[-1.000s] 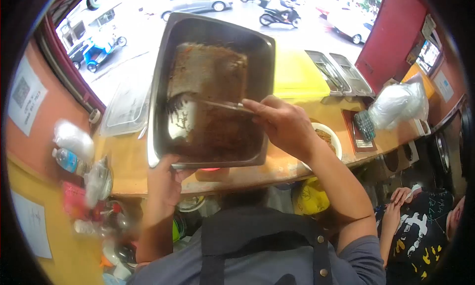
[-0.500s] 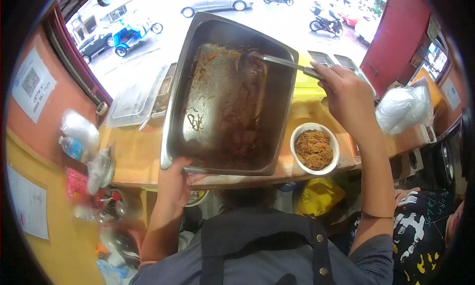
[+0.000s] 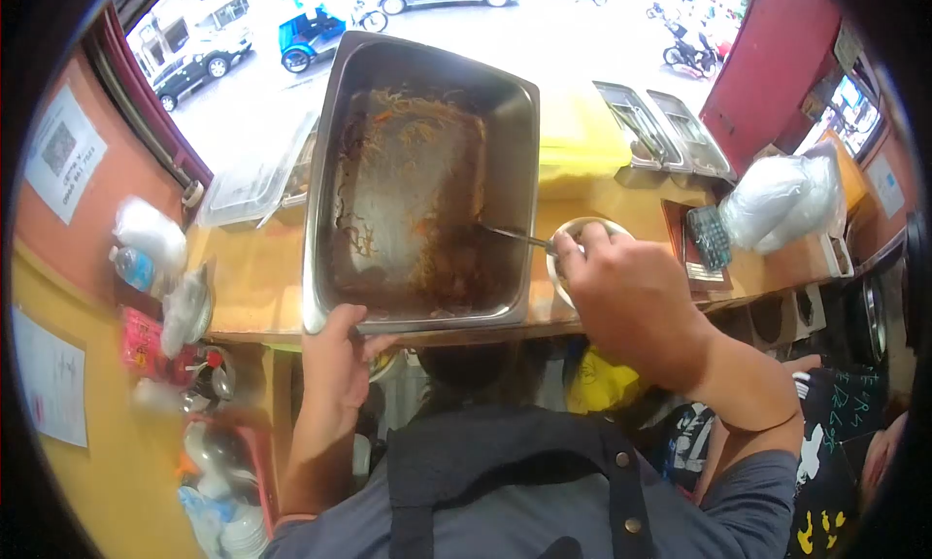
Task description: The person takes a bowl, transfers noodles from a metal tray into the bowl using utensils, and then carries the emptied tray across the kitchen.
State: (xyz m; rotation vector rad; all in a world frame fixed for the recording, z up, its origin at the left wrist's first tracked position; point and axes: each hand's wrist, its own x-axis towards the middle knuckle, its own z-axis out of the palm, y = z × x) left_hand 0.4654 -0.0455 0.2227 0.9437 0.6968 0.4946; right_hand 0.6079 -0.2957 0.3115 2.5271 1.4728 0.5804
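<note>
Metal pan [image 3: 408, 190], its near-left corner gripped in the left hand [image 3: 340, 365], fingers closed.

You're at a street-side food stall, with metal food trays [image 3: 687, 132] on a counter [image 3: 243, 287] facing traffic.

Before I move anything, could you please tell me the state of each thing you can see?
Metal pan: held up by the left hand, uncovered, food scraps clinging inside.
Serving utensil: gripped by the right hand, far end inside the pan.
White bowl: uncovered, partly hidden by the right hand; fill level unclear.
Two metal trays at the back: uncovered, the left one holding utensils.
Plastic bags: bunched up.
</note>
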